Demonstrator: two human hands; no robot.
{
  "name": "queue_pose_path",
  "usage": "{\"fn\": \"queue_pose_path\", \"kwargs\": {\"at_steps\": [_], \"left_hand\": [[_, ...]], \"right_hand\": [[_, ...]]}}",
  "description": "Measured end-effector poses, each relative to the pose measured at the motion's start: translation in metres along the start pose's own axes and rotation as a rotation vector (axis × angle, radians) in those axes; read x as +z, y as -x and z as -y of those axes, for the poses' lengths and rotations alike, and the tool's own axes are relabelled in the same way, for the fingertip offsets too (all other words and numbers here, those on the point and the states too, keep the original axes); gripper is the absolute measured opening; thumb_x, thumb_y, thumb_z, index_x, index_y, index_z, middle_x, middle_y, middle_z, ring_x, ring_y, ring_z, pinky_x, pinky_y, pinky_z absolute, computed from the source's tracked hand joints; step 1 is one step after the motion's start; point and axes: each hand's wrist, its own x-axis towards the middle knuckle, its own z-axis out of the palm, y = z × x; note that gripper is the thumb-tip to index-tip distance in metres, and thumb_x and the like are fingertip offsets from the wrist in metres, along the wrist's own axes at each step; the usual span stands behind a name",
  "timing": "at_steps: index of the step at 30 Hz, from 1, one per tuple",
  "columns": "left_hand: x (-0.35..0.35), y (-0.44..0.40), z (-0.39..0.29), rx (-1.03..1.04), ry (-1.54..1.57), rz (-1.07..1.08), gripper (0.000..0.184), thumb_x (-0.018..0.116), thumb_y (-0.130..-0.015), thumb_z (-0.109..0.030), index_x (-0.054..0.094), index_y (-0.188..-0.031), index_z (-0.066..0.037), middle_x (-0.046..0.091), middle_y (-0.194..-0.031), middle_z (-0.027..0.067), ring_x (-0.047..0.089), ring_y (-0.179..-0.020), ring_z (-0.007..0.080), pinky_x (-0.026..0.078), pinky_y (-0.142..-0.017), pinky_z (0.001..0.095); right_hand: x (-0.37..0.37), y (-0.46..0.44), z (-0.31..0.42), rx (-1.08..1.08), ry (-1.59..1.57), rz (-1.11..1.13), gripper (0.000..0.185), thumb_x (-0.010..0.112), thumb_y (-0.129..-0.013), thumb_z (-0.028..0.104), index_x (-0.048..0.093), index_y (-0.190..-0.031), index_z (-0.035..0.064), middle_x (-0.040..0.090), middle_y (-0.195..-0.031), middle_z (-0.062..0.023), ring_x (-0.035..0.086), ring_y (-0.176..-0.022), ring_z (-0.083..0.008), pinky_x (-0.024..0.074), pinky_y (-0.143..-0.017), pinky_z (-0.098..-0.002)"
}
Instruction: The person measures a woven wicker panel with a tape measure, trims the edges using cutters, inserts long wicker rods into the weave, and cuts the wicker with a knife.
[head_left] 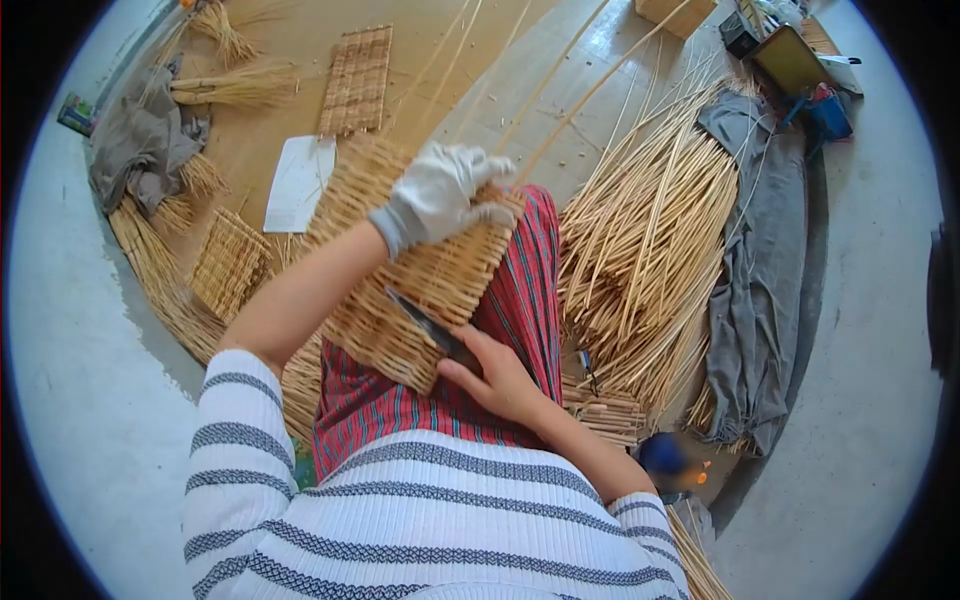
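A woven wicker panel (400, 290) lies slanted across my lap, over red striped cloth. My left hand (445, 195), in a white glove, rests at the panel's upper right edge, its fingers curled around the edge and the base of long loose canes (560, 120) that stretch up and away. In my bare right hand (495, 378) is a dark pointed blade (425, 318), held low over the panel's lower part with its tip pointing up and left.
A large heap of thin canes (650, 240) lies at the right beside grey cloth (755, 300). Another woven panel (357, 80), a white sheet (299, 185), a smaller woven piece (230, 262) and cane bundles (235, 88) lie ahead and left.
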Motion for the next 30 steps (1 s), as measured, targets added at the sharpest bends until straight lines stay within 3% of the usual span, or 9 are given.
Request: {"fn": "queue_pose_path", "kwargs": {"at_steps": [4,5,8,10,15,22,24,28,30], "left_hand": [[0.005,0.021,-0.010,0.014,0.043,0.028,0.053,0.061,-0.096,-0.049,0.065,-0.132,-0.011,0.065,-0.099,0.0139,0.063,-0.094,0.0344,0.046,-0.086,0.0450],[0.002,0.030,-0.018,0.006,0.067,0.038,0.048,0.061,-0.096,-0.042,0.066,-0.134,-0.012,0.065,-0.098,0.0129,0.062,-0.093,0.0341,0.046,-0.085,0.0452],[-0.007,0.037,-0.024,-0.018,0.078,0.109,0.047,0.061,-0.096,-0.038,0.065,-0.137,-0.015,0.065,-0.098,0.0122,0.062,-0.092,0.0340,0.046,-0.083,0.0451],[0.001,0.036,-0.018,-0.056,0.191,0.096,0.047,0.062,-0.095,-0.033,0.064,-0.139,-0.017,0.065,-0.100,0.0126,0.063,-0.093,0.0341,0.047,-0.084,0.0454],[0.000,0.026,-0.017,-0.069,0.194,0.077,0.048,0.064,-0.095,-0.031,0.063,-0.140,-0.015,0.065,-0.099,0.0123,0.064,-0.093,0.0322,0.051,-0.085,0.0440],[0.004,0.024,-0.010,-0.076,0.167,0.133,0.053,0.067,-0.091,-0.030,0.062,-0.142,-0.016,0.063,-0.095,0.0109,0.062,-0.089,0.0304,0.050,-0.081,0.0419],[0.002,0.023,-0.011,-0.082,0.167,0.161,0.054,0.067,-0.091,-0.032,0.061,-0.143,-0.017,0.062,-0.094,0.0104,0.061,-0.088,0.0303,0.050,-0.080,0.0420],[0.001,0.022,-0.010,-0.070,0.154,0.199,0.059,0.068,-0.090,-0.038,0.060,-0.145,-0.018,0.060,-0.089,0.0091,0.059,-0.084,0.0295,0.048,-0.077,0.0417],[0.000,0.020,-0.011,-0.069,0.152,0.207,0.061,0.067,-0.090,-0.041,0.059,-0.146,-0.018,0.059,-0.088,0.0092,0.059,-0.083,0.0292,0.047,-0.078,0.0415]], "right_hand": [[-0.036,0.014,0.021,0.154,-0.067,0.160,0.043,0.071,-0.098,0.027,0.055,-0.129,0.0019,0.062,-0.089,-0.0100,0.066,-0.083,-0.0186,0.0506,-0.073,-0.0304],[-0.046,0.026,0.019,0.233,-0.190,0.124,0.044,0.072,-0.097,0.023,0.054,-0.133,0.0046,0.059,-0.082,-0.0024,0.058,-0.077,-0.0076,0.0455,-0.069,-0.0245],[-0.097,0.043,0.044,0.286,-0.090,-0.089,0.055,0.072,-0.095,0.017,0.051,-0.145,0.0119,0.064,-0.084,-0.0034,0.056,-0.068,-0.0082,0.0467,-0.066,-0.0269],[-0.117,0.045,0.037,0.356,0.119,-0.036,0.065,0.072,-0.093,0.012,0.048,-0.153,0.0212,0.067,-0.083,-0.0063,0.056,-0.064,-0.0106,0.0475,-0.065,-0.0259],[-0.137,0.028,0.029,0.289,0.061,-0.063,0.052,0.071,-0.093,0.006,0.063,-0.142,0.0184,0.072,-0.085,-0.0046,0.052,-0.061,-0.0046,0.0443,-0.060,-0.0232],[-0.147,0.019,0.028,0.439,-0.035,0.006,0.050,0.069,-0.094,0.003,0.064,-0.142,0.0163,0.066,-0.080,0.0025,0.049,-0.062,-0.0022,0.0418,-0.059,-0.0208],[-0.148,0.016,0.028,0.483,-0.086,0.034,0.051,0.067,-0.094,-0.003,0.062,-0.143,0.0084,0.068,-0.102,0.0036,0.050,-0.072,0.0005,0.0419,-0.064,-0.0186],[-0.146,0.015,0.025,0.498,-0.107,0.043,0.051,0.068,-0.094,-0.001,0.062,-0.143,0.0089,0.069,-0.102,0.0039,0.050,-0.071,0.0004,0.0420,-0.064,-0.0189],[-0.144,0.016,0.023,0.449,-0.132,0.023,0.049,0.069,-0.096,0.003,0.063,-0.143,0.0141,0.065,-0.088,0.0064,0.045,-0.064,-0.0005,0.0384,-0.059,-0.0201]]}}
